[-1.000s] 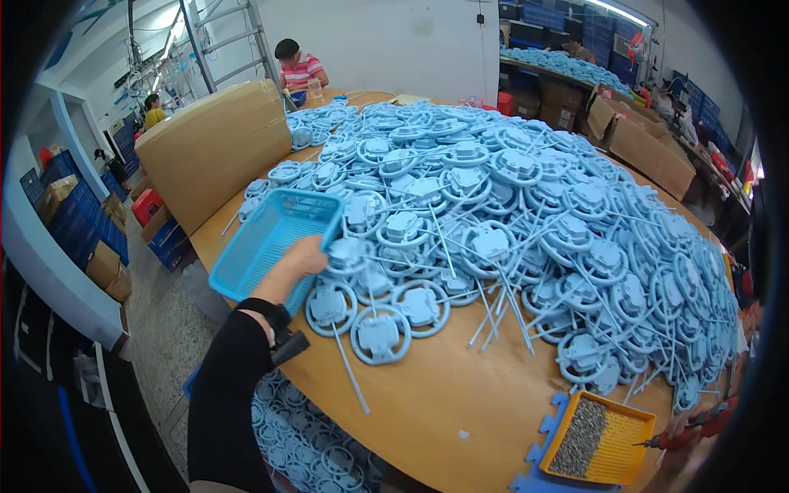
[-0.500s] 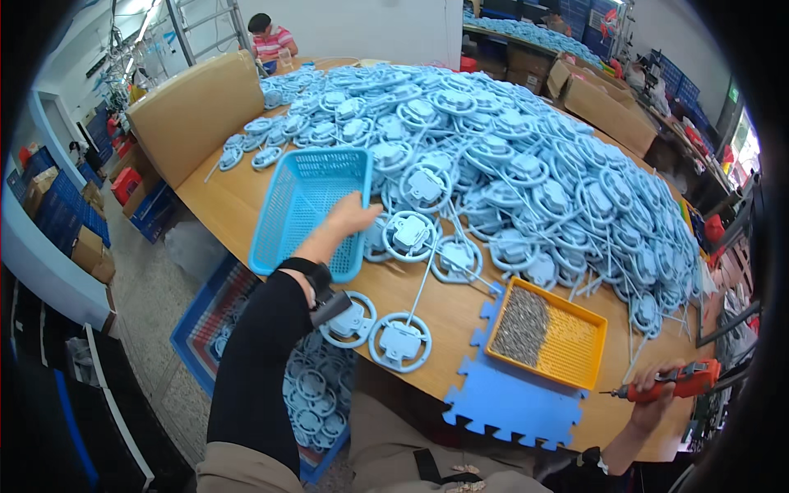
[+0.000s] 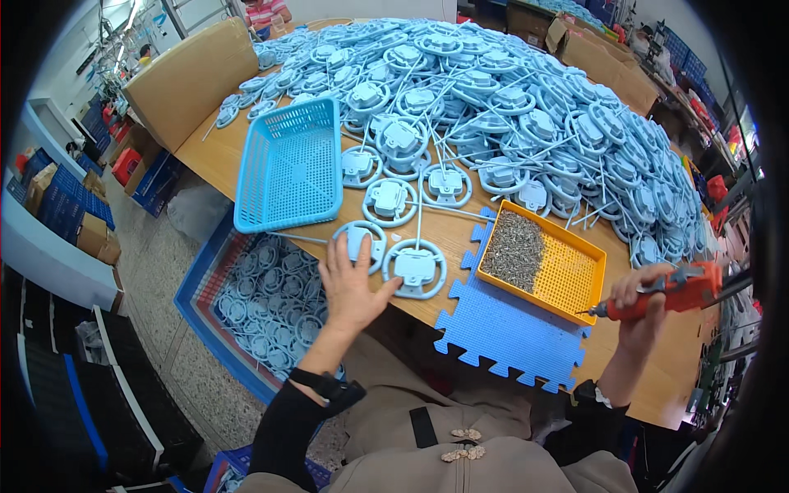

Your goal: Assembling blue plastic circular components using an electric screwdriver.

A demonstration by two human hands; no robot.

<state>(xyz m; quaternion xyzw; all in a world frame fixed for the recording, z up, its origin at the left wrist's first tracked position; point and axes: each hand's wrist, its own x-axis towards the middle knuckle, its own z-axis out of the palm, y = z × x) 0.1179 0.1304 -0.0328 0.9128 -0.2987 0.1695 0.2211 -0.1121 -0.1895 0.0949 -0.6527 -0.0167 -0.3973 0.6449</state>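
Observation:
My left hand is open, fingers spread, at the table's near edge. Its fingertips touch a light-blue plastic ring part with a boxy centre. The thumb reaches the rim of a second ring part, whose thin stem points away from me. On the right, my right hand is wrapped round a red electric screwdriver. Its bit points left, by the corner of a yellow tray. Small metal screws fill that tray's left side. Under the tray lies a blue foam mat.
A light-blue basket stands at left on the wooden table. Beyond, similar ring parts form a large heap. A cardboard sheet edges the far left. Below the table, a blue crate holds many parts. Another person sits behind.
My left hand has left the basket and come nearer, onto the ring parts. The basket has shifted left. My right hand has brought the screwdriver closer to the tray. The view has tilted down.

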